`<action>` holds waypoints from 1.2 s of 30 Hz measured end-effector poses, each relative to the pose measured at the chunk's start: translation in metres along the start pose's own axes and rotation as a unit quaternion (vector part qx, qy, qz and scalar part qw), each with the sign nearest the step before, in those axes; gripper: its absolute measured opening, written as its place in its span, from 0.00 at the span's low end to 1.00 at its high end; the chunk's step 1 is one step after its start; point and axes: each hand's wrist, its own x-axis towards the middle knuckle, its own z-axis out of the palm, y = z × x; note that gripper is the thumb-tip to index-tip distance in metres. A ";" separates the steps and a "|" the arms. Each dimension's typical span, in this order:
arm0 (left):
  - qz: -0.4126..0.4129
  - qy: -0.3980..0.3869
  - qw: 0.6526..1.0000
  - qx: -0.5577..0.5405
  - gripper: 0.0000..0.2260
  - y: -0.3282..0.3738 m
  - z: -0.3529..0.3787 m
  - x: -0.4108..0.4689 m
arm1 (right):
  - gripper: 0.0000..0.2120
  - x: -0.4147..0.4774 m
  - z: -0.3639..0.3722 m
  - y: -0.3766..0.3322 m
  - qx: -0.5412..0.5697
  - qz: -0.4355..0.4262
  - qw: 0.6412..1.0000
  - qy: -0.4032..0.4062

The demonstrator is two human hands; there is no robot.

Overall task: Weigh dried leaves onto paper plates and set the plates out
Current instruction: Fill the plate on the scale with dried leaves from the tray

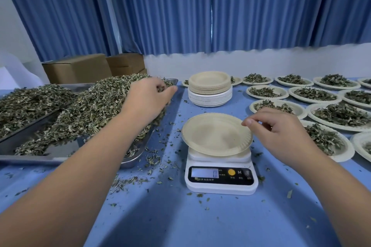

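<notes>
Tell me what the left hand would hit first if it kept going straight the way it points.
The left hand, fingers curled in the dried leaves, points away and rightward. Going on, it would probably meet the metal tray at its far right corner first; its height above that rim is unclear.

Bare forearms (80,166), bare left hand (148,98) and right hand (281,128), short plain thumbnail (249,121).

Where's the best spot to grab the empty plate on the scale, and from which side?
Pinch the fluted rim at the right edge, coming from the right. The plate overhangs the scale, leaving room beneath; the right hand sits beside that edge, and the leaf tray crowds the left.
</notes>
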 end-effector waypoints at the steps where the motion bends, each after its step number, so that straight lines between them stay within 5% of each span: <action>1: 0.019 0.016 1.000 -0.016 0.16 0.013 0.003 0.002 | 0.08 0.000 0.000 0.000 0.001 0.001 1.000 0.003; 9: 0.108 0.021 0.994 -0.026 0.14 0.067 0.056 -0.003 | 0.08 0.002 -0.002 0.003 -0.008 -0.003 1.000 0.013; 16: 0.172 -0.160 0.971 -0.041 0.17 0.062 0.091 -0.022 | 0.08 0.003 -0.002 0.006 -0.019 -0.018 0.999 0.018; 21: 0.140 -0.198 0.963 -0.118 0.24 0.052 0.078 -0.032 | 0.07 0.003 -0.003 0.006 -0.022 -0.019 0.999 0.016; 24: 0.126 -0.172 0.966 -0.144 0.21 0.043 0.063 -0.038 | 0.08 0.001 -0.004 0.007 -0.018 -0.011 1.000 0.009; 30: 0.030 -0.108 0.989 0.095 0.17 -0.010 0.028 -0.049 | 0.07 0.001 -0.004 0.006 -0.017 -0.011 1.000 0.013; 36: -0.168 -0.147 0.914 0.339 0.27 -0.066 -0.002 -0.059 | 0.07 0.000 -0.001 0.004 -0.029 -0.006 1.000 0.008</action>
